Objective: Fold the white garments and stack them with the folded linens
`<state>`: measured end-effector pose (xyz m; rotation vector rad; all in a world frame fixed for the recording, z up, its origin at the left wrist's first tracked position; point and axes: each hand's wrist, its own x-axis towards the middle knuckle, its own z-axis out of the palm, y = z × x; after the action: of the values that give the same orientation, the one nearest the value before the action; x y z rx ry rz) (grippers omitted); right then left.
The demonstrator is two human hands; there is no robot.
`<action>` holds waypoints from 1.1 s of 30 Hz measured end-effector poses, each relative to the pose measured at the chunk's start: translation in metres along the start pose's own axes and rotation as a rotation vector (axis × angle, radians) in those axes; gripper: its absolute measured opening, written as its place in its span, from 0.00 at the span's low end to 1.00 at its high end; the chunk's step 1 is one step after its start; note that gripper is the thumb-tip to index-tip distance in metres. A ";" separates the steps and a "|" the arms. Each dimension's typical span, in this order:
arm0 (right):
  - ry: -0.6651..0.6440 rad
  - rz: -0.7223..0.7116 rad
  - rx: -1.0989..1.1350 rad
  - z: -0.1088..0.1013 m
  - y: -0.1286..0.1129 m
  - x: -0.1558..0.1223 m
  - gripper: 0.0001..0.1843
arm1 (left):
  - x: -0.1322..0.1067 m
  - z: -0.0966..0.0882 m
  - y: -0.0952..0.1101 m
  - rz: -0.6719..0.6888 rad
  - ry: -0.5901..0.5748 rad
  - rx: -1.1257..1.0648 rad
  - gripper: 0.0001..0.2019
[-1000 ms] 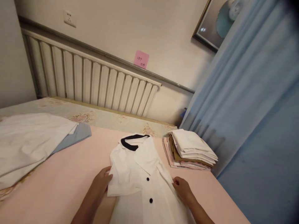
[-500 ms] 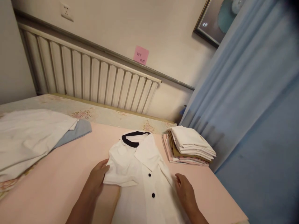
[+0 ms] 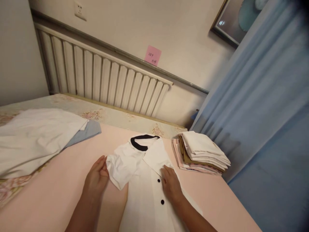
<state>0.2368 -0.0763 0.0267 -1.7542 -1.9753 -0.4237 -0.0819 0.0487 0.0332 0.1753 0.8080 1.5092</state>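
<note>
A white short-sleeved shirt [image 3: 142, 190] with black buttons and a black band inside the neck lies spread out, front up. My left hand [image 3: 96, 174] is closed at the end of the left-side sleeve, which is lifted and crumpled at its edge. My right hand [image 3: 171, 183] rests over the shirt's right side, beside the collar point and the upper button. Its fingers are bent onto the cloth near the right-side sleeve, and its thumb is hidden.
A pink sheet [image 3: 79, 154] lies under the shirt. At the right stands a stack of folded clothes [image 3: 202, 149], by a blue curtain [image 3: 241, 106]. White cloth [image 3: 41, 138] over a blue-grey piece [image 3: 84, 133] lies at the left. A radiator [image 3: 106, 74] runs along the wall.
My right hand has moved left from beside the shirt onto its front. My left hand has raised the sleeve's edge, turning it outward. The view has shifted slightly.
</note>
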 end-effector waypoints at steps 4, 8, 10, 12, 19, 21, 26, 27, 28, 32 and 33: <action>-0.091 -0.010 -0.068 0.005 0.003 0.007 0.24 | -0.002 0.000 -0.001 0.026 -0.016 0.093 0.13; -0.136 0.028 -0.076 0.007 -0.001 0.013 0.21 | -0.008 -0.003 -0.006 0.065 -0.025 0.319 0.19; -0.126 0.053 -0.027 0.006 -0.003 0.017 0.16 | -0.009 -0.004 -0.010 0.044 -0.043 0.364 0.23; -0.100 0.109 0.035 0.004 -0.006 0.023 0.11 | -0.008 -0.005 -0.013 0.009 -0.048 0.430 0.24; 0.042 0.344 0.148 -0.004 -0.017 0.063 0.21 | -0.006 -0.004 -0.015 -0.060 -0.038 0.517 0.19; 0.068 0.368 0.160 -0.001 -0.022 0.071 0.22 | -0.006 -0.003 -0.015 -0.064 -0.035 0.503 0.19; -0.074 0.132 0.312 0.011 -0.037 0.062 0.14 | -0.006 -0.004 -0.015 -0.067 -0.057 0.524 0.16; -0.103 0.083 0.331 0.012 -0.037 0.056 0.12 | -0.006 -0.004 -0.015 -0.063 -0.058 0.523 0.16; -0.111 0.057 0.333 0.011 -0.036 0.049 0.13 | -0.007 -0.003 -0.015 -0.060 -0.058 0.522 0.15; -0.008 0.114 0.266 -0.005 -0.015 0.009 0.21 | -0.012 0.002 -0.011 -0.075 -0.039 0.538 0.15; 0.025 0.165 0.240 -0.011 -0.006 -0.004 0.22 | -0.014 0.004 -0.010 -0.076 -0.038 0.550 0.15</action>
<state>0.2324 -0.0859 0.0341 -1.7309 -1.7661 -0.1455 -0.0698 0.0356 0.0354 0.5716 1.1722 1.1798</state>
